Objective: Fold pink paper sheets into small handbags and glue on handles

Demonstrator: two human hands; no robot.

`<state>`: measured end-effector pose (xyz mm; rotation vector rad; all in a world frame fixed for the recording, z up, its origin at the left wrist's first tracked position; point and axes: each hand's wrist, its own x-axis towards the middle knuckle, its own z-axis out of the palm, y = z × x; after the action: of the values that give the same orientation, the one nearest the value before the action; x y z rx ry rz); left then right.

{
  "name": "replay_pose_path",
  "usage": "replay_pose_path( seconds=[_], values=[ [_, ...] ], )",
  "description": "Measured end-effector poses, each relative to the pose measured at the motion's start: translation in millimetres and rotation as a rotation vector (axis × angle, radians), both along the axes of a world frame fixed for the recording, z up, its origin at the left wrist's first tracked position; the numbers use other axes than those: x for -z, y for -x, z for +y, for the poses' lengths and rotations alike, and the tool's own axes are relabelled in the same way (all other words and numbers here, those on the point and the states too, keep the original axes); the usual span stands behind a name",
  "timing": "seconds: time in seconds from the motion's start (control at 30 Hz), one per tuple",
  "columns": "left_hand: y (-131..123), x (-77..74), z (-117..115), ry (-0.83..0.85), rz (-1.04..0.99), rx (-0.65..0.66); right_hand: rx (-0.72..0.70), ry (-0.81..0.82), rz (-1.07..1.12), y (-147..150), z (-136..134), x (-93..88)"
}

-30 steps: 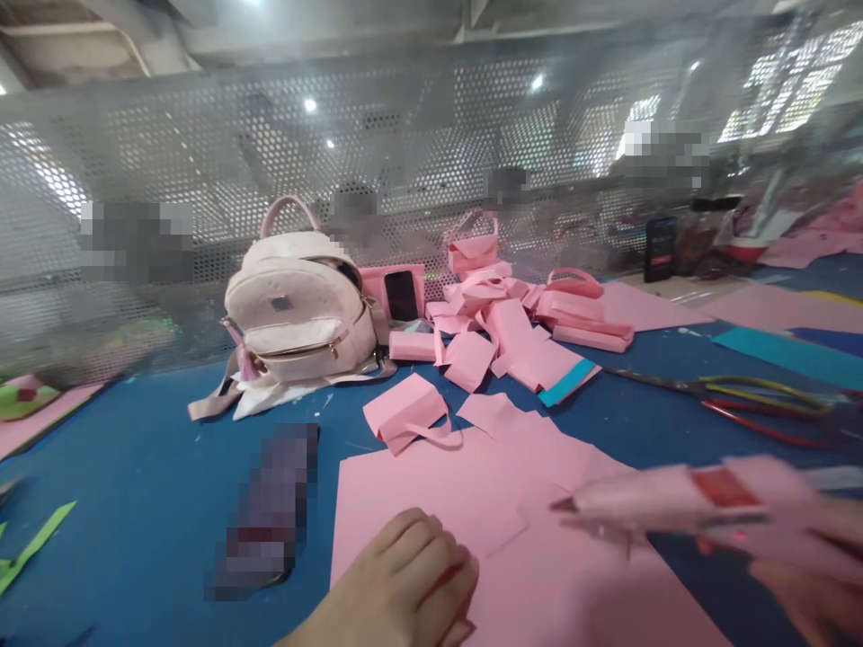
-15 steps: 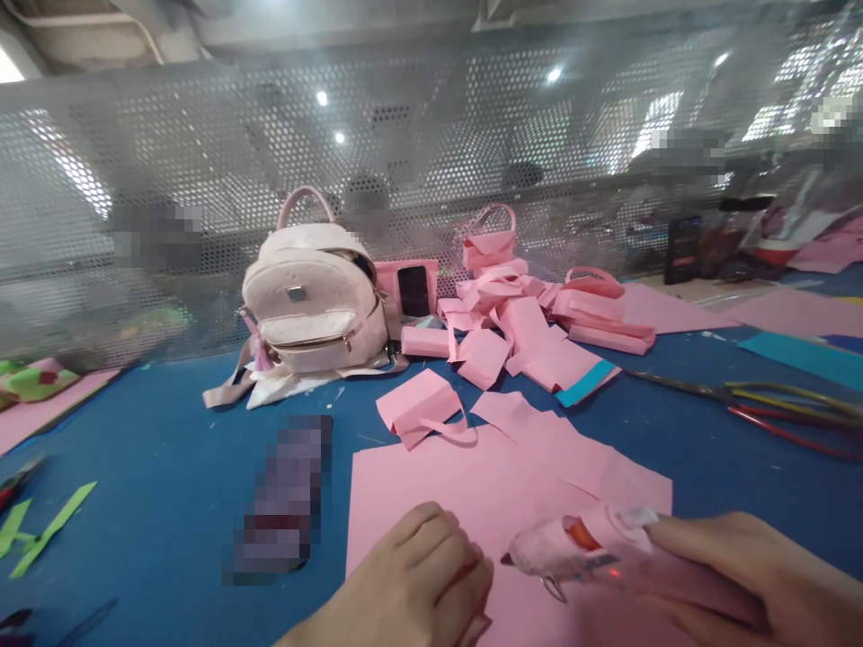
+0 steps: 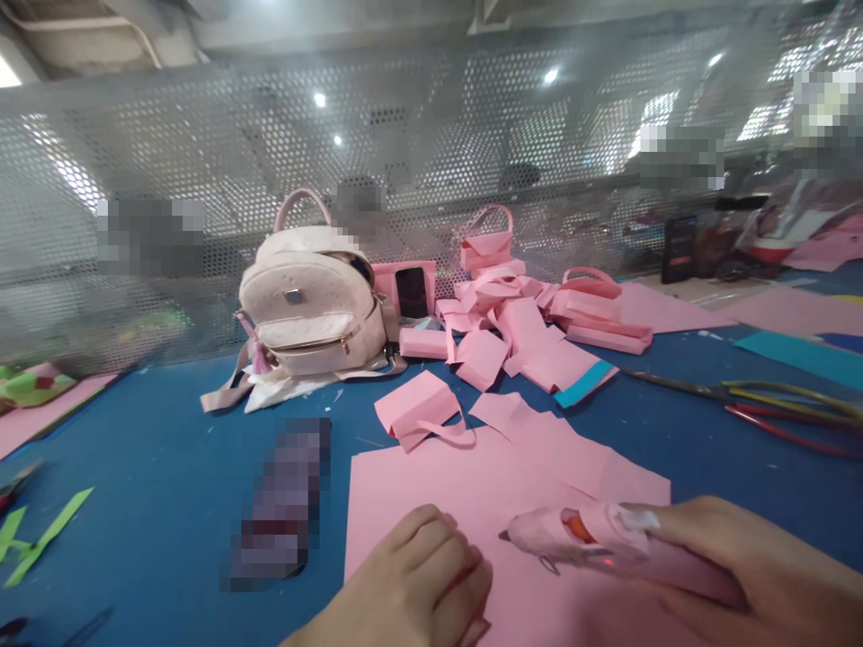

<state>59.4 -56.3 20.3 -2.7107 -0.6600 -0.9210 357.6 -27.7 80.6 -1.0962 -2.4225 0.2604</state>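
Observation:
My right hand (image 3: 748, 575) grips a pink glue gun (image 3: 580, 539) whose tip points left, low over a large pink paper sheet (image 3: 472, 503). My left hand (image 3: 418, 584) rests on the same sheet with fingers curled; something small and pink seems pinched under them, hard to make out. The gun's tip sits a short way right of my left fingers.
A pale pink backpack (image 3: 310, 305) stands at the back beside a phone (image 3: 411, 292) and a heap of folded pink paper bags (image 3: 526, 314). One folded bag (image 3: 422, 409) lies closer. Scissors (image 3: 761, 400) lie right. Green strips (image 3: 40, 539) lie left. A perforated screen (image 3: 431, 162) closes the blue table's far side.
My right hand has swung the glue gun in from the right and lowered it close to my left hand. The left hand has stayed put.

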Motion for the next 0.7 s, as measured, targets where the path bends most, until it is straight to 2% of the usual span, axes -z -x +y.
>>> replay_pose_path(
  seconds=[0.1,0.37,0.5,0.7],
  values=[
    [-0.5,1.0,0.0,0.001,0.005,0.002,-0.051,0.074,-0.014,2.8,1.6,-4.7],
    [0.8,2.2,-1.9,0.0,0.012,-0.004,-0.123,0.062,0.025,8.4,2.7,-9.1],
    [0.4,0.5,-2.2,-0.006,0.004,-0.007,-0.186,0.159,-0.017,7.8,3.1,-10.9],
    [0.5,1.1,-3.0,-0.009,0.008,-0.006,-0.149,0.151,0.015,7.4,2.2,-8.8]
  ],
)
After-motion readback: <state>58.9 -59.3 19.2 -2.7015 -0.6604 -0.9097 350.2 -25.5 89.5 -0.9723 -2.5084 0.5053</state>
